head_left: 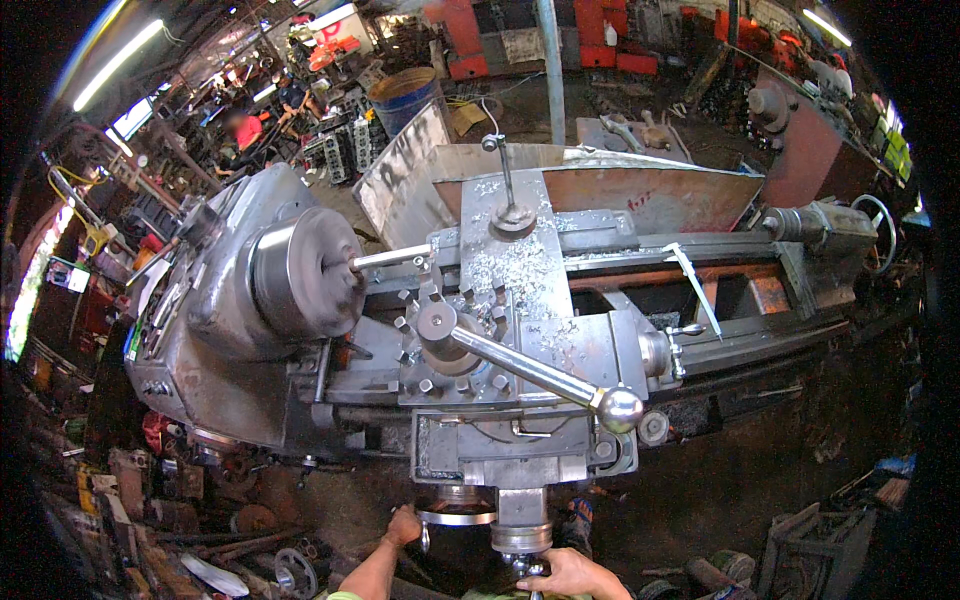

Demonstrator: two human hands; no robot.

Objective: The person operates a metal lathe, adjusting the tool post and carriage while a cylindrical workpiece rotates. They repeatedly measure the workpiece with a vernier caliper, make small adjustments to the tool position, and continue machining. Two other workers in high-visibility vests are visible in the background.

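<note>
My left hand point(404, 526) is closed at the left edge of a metal handwheel point(457, 519) on the lathe's front, beside its small crank grip. My right hand point(568, 576) is curled over the ball crank handle point(528, 565) of the cross slide; some of its fingers are hidden. Above them stands the square tool post point(440, 345) with its long ball-ended lever point(540, 375) slanting to the right. A bright metal bar point(392, 257) extends from beside the tool post to the chuck point(315, 272), whose face looks blurred, as if spinning.
A caliper point(695, 285) lies across the lathe bed, left of the tailstock point(825, 228). Metal chips cover the carriage point(510, 260). A splash sheet point(610, 195) and a rusty drum point(405, 95) stand behind. Two people point(245, 130) are at the far left. Scrap parts lie around the floor.
</note>
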